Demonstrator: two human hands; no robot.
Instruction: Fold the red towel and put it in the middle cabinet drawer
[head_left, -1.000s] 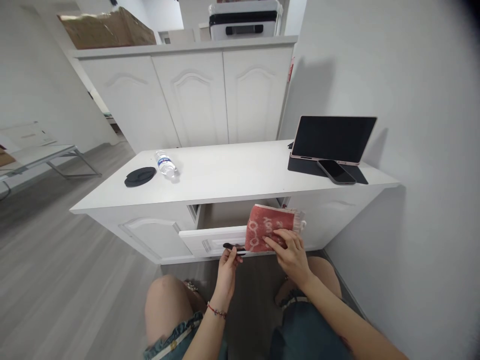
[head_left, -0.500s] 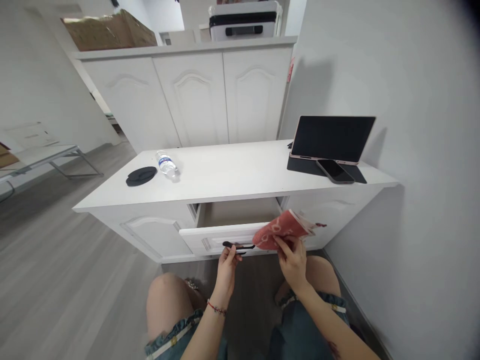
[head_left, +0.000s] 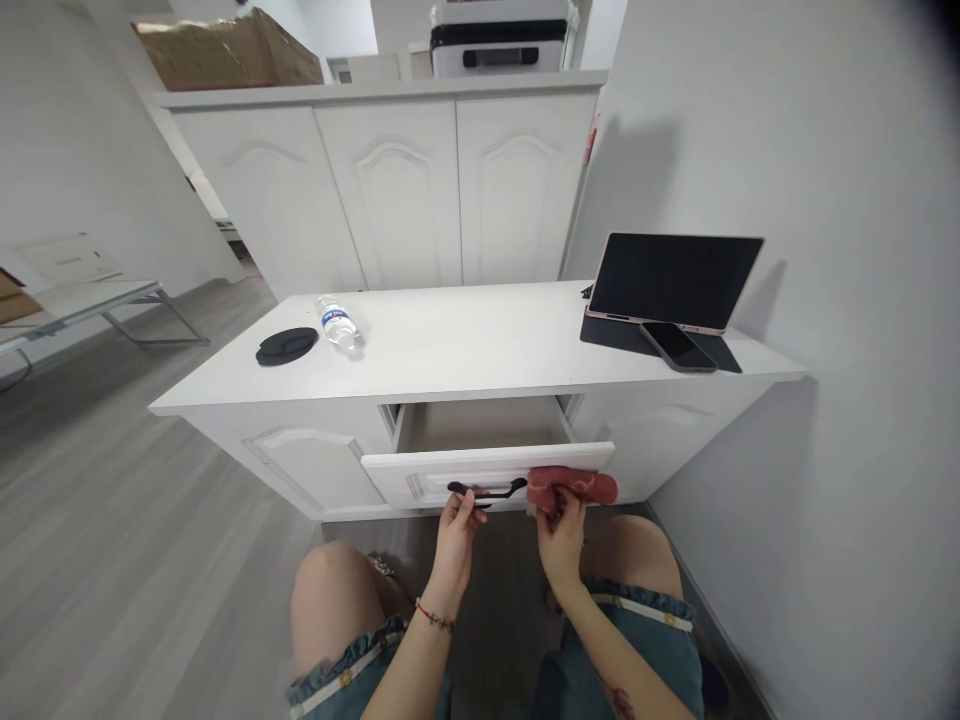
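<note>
A: On a clock face laid over the head view, where are the hands placed?

B: The left hand (head_left: 454,525) is seen just past six o'clock, its fingers closed on the left part of the black handle (head_left: 496,495). The right hand (head_left: 561,538) is found at five, with the red cloth (head_left: 590,486) gripped between thumb and fingers.

A: And the cloth itself?

B: It is held bunched between four and five o'clock, at the right part of the drawer's front panel. Whether the panel is firmly pressed by it cannot be told.

A: How is the drawer placed?

B: The drawer (head_left: 420,461) is left standing open at six o'clock, below the white tabletop (head_left: 465,345).

A: Which step is judged to be in hand?

B: The cloth appears to be worked at the panel while the drawer is steadied by its handle.

A: What is called for by the next move?

B: A firm hold on the handle, probably, so that the drawer is not pushed in; the folds should be kept gathered, since the handle's right end is just beside them.

A: What is set on the top?

B: A clear bottle (head_left: 339,326) is laid between nine and ten, a round black item (head_left: 287,346) at nine, a dark-screened tablet (head_left: 679,283) between two and three, and a phone (head_left: 679,347) at three.
</note>
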